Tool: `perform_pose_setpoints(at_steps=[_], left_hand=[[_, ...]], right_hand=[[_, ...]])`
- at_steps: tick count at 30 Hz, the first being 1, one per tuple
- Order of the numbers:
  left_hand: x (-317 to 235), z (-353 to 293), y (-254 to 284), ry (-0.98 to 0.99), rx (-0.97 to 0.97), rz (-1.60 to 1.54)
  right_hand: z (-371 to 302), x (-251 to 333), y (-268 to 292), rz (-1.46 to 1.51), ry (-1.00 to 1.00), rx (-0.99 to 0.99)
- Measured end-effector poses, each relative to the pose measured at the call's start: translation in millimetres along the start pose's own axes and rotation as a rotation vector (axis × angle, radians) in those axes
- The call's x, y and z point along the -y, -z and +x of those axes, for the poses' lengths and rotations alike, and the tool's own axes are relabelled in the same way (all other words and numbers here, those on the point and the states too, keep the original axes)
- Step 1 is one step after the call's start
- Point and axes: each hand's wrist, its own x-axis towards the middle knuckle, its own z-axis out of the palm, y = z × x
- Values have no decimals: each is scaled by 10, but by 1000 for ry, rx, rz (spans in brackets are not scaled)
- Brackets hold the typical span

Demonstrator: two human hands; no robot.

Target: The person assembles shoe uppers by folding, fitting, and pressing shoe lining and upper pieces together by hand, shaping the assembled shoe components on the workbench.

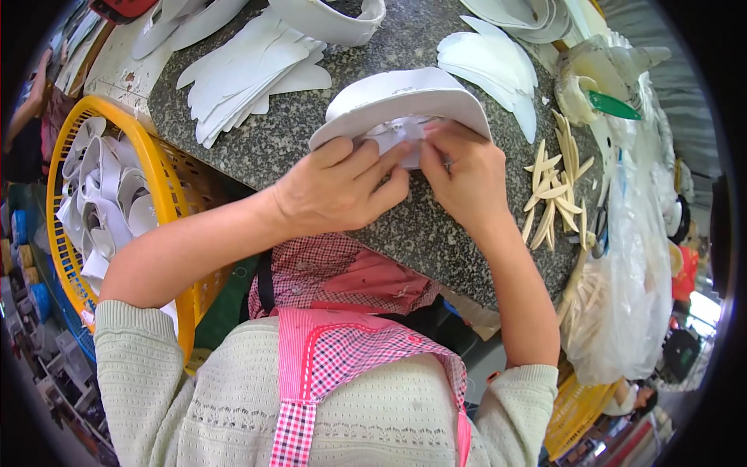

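A white curved piece (401,97) of sheet material, with a broad bent rim, is held up over the near part of the speckled grey stone table (420,229). My left hand (338,185) grips its near left underside, fingers curled. Across from it, my right hand (471,173) pinches at the inner edge, thumb and forefinger close to the left fingertips. A small white flap shows between the two hands; what exactly the fingertips press is partly hidden. Right of my right hand lies a loose pile of beige strips (554,194).
Flat white cut pieces (253,74) are fanned at the far left, and another stack (490,70) sits far right. A yellow basket (148,156) full of curled white pieces stands left. A gluey tub (580,82) with a green-handled tool (615,105) and a clear plastic bag (634,272) are at right.
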Motion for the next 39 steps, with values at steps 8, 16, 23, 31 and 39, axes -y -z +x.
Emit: perform_pose_setpoints(at_steps=[8,16,23,31,39], left_hand=[[-149,167,-116,33,76,61],[-127,206,-65,-109,235,-89],[-165,198,-63,-122,218,-21],[-50,-39,-40,-43,108,-118],[-72,-167,81,49,96,-137]], right_hand=[[67,-74,-120,-213,-140,-255],[-283,-159,-78,-54,3,-114],[-341,-149,-293,-219,183,-232],[-372,-78,-200,-307,214,-56],[-262,219,-141,-506,254,229]])
